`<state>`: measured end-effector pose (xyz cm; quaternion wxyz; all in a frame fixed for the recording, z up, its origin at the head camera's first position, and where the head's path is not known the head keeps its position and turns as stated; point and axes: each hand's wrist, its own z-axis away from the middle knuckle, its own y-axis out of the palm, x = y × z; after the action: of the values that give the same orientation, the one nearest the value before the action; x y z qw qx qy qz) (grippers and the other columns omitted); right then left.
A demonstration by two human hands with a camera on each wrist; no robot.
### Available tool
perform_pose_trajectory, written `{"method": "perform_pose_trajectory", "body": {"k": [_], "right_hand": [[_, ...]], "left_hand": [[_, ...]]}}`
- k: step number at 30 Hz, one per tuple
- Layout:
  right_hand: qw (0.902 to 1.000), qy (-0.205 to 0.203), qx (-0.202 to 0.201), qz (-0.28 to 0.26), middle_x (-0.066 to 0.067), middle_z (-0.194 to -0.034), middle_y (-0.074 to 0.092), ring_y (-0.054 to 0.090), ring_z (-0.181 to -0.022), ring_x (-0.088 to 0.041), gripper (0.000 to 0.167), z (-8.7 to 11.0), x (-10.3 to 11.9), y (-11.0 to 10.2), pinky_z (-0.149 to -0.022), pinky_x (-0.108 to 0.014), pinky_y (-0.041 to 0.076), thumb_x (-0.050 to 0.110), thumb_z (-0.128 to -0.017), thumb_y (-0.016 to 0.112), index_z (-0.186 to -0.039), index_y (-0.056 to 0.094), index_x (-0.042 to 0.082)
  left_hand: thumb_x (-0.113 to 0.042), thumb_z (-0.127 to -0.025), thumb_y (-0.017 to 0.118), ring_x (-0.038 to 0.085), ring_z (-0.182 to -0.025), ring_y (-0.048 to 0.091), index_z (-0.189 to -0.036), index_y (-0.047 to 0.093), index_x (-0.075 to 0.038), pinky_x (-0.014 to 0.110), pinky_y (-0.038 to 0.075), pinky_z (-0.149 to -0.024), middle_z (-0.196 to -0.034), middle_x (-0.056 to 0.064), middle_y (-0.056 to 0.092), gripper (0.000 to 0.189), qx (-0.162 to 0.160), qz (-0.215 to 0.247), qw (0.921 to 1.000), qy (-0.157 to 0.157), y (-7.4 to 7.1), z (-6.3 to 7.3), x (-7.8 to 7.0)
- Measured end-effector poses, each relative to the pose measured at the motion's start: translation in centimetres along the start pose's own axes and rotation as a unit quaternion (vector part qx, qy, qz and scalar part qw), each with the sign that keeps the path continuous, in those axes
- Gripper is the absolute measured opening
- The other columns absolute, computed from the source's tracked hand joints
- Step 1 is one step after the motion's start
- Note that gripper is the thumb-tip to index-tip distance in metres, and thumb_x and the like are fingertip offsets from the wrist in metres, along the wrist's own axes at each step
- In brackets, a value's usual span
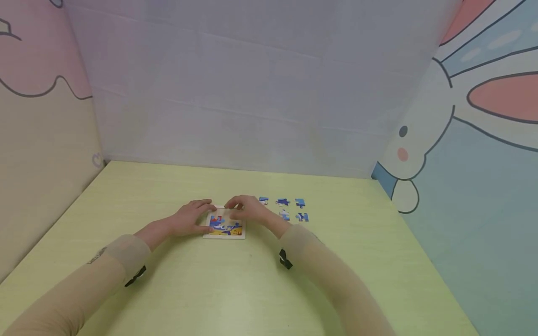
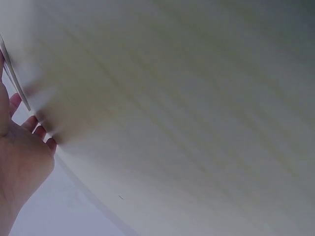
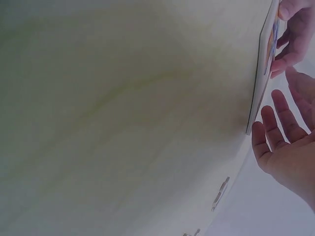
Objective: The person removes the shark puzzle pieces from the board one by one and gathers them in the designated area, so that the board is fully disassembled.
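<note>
Left hand (image 1: 190,218), spread, touches a pale-framed, partly filled blue-yellow puzzle (image 1: 227,228); right hand (image 1: 251,209), fingers apart, overlaps it.

The cartoon rabbit wall (image 1: 428,112) suggests a children's playroom

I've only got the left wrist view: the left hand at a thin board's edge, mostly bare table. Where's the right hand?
Observer: In the head view, the right hand is over the upper right part of the board.
Operator: I can't see the board's face. What's on it?
Observer: Picture puzzle pieces lie across its lower part.
Operator: Any loose ones left outside?
Observer: Yes, at least five loose pieces lie on the table, to the right of the board.
</note>
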<state>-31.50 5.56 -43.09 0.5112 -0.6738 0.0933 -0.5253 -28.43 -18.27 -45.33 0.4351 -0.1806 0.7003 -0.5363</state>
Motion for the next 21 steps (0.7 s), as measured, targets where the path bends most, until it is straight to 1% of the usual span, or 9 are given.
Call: {"method": "perform_pose_trajectory", "body": {"k": [3, 6, 10, 16, 21], "right_hand": [[0.9999, -0.009, 0.012, 0.005, 0.005, -0.112, 0.066, 0.058, -0.101, -0.009, 0.029, -0.6, -0.2, 0.4, -0.089, -0.022, 0.046, 0.02, -0.088, 0.068, -0.117, 0.065, 0.017], [0.9994, -0.016, 0.027, 0.012, 0.005, -0.113, 0.066, 0.057, -0.104, -0.009, 0.029, -1.0, -0.1, 0.7, -0.091, -0.023, 0.045, 0.021, -0.086, 0.07, -0.115, 0.066, 0.019], [0.9981, -0.023, 0.039, 0.042, 0.006, -0.114, 0.064, 0.055, -0.105, -0.009, 0.027, -1.4, 0.1, 0.9, -0.094, -0.025, 0.043, 0.023, -0.086, 0.07, -0.113, 0.068, 0.02], [0.9924, -0.045, 0.05, 0.103, 0.006, -0.108, 0.061, 0.052, -0.098, -0.007, 0.027, -1.8, -0.1, 1.1, -0.086, -0.022, 0.042, 0.028, -0.086, 0.07, -0.113, 0.069, 0.024], [0.9911, -0.044, 0.055, 0.113, 0.006, -0.105, 0.06, 0.05, -0.096, -0.007, 0.027, -1.8, 0.1, 1.0, -0.083, -0.022, 0.04, 0.03, -0.086, 0.069, -0.113, 0.069, 0.025]], "left_hand": [[-0.041, -0.085, 0.068, 0.048, -0.132, 0.031, -0.131, 0.049, -0.007, 0.066, 0.027, -0.102, -0.146, 0.025, 0.034, 0.06, -0.004, -0.005, 1.0, 0.005, -0.1, 0.1, 0.0], [-0.04, -0.084, 0.069, 0.049, -0.131, 0.03, -0.13, 0.05, -0.007, 0.067, 0.026, -0.101, -0.145, 0.026, 0.034, 0.059, -0.006, 0.001, 1.0, 0.005, -0.2, 0.2, -0.2], [-0.042, -0.084, 0.068, 0.048, -0.132, 0.03, -0.13, 0.051, -0.008, 0.067, 0.026, -0.101, -0.145, 0.025, 0.034, 0.059, -0.003, 0.002, 1.0, 0.001, -0.4, 0.2, -0.4], [-0.044, -0.084, 0.068, 0.048, -0.132, 0.03, -0.13, 0.051, -0.009, 0.067, 0.026, -0.101, -0.146, 0.025, 0.034, 0.06, -0.004, -0.004, 1.0, -0.002, -0.1, 0.0, 0.2], [-0.042, -0.084, 0.069, 0.047, -0.133, 0.028, -0.13, 0.051, -0.009, 0.068, 0.025, -0.101, -0.146, 0.024, 0.033, 0.06, 0.0, -0.002, 1.0, -0.007, -0.1, 0.0, 0.2]]}}
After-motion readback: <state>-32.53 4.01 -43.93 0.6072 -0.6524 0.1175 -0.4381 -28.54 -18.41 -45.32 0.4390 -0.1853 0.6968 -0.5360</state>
